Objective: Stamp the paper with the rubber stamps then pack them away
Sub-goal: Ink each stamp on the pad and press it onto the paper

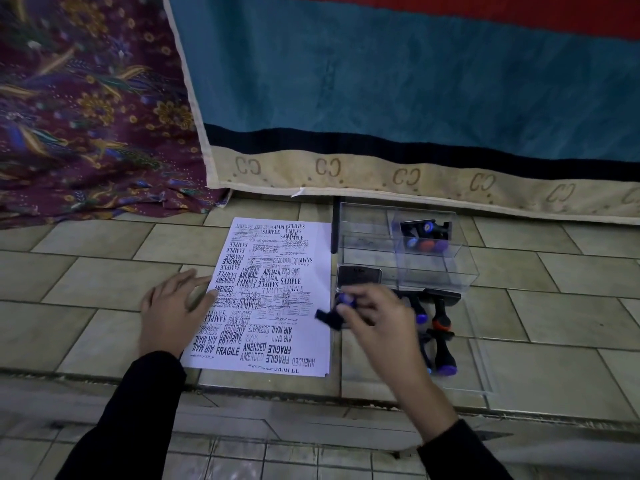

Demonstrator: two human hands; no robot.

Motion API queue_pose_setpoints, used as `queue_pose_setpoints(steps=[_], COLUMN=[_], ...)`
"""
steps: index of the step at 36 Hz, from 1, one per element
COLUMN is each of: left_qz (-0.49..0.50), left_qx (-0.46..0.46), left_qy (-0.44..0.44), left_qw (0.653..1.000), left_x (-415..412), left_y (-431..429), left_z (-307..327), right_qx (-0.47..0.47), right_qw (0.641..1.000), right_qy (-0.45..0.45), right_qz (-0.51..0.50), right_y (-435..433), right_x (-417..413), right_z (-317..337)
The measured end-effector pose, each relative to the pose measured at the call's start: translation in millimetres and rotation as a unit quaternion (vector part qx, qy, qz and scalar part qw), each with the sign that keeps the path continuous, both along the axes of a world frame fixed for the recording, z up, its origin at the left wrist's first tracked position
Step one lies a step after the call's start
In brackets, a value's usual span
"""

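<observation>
The left hand (173, 304) lies flat, fingers straight, on the left edge of the paper (273, 296) at frame centre. The right hand (375, 318) pinches a stamp (334, 311) over the paper's right edge, beside the ink pad (358, 276).

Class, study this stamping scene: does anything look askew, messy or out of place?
The paper is crowded with prints that overlap and run several ways, some upside down. Several stamps lie on their sides right of it, outside the clear box.
</observation>
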State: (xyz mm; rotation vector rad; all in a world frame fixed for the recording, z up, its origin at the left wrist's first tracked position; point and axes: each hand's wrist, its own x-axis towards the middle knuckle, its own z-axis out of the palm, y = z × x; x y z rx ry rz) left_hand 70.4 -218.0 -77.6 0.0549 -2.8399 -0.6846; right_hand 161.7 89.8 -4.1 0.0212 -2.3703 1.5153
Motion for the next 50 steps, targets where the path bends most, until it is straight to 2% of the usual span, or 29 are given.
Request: queue_pose_setpoints(steps=[6,15,24,31,35,40,50], left_qz=[-0.002,-0.003,-0.003,-0.007,-0.007,-0.004,-0.005], left_qx=[0.002,0.005,-0.002,-0.001,-0.002,-0.004,-0.004], left_qy=[0.003,0.008,0.006,0.010,0.009,0.004,0.005], left_qw=[1.000,1.000,1.000,1.000,1.000,1.000,1.000], left_x=[0.1,-0.4,-1.4,0.1,0.3,-0.1,-0.5], left_y=[-1.2,-1.6,-1.7,-0.7,-1.0,-0.7,-1.4], left_z=[-1.6,-1.9,-2.3,-3.1,-2.9,-2.8,-3.0], right_qx=[-0.008,0.149,0.193,0.278,0.267,0.298,0.265], right_qw=[0.999,0.989,0.981,0.960,0.963,0.954,0.963], right_qy=[0.005,0.012,-0.002,-0.028,-0.029,-0.027,-0.044], right_qz=[-0.050,-0.007,0.018,0.007,-0.001,-0.008,-0.017], right_y=[37.7,32.7,20.3,10.9,13.8,9.7,6.9], right_x=[-2.7,-2.2,-8.4,-5.1,-17.1,-8.7,-10.7], right_z=[12.7,-4.3,-6.7,-8.9,-5.5,-4.2,-4.5])
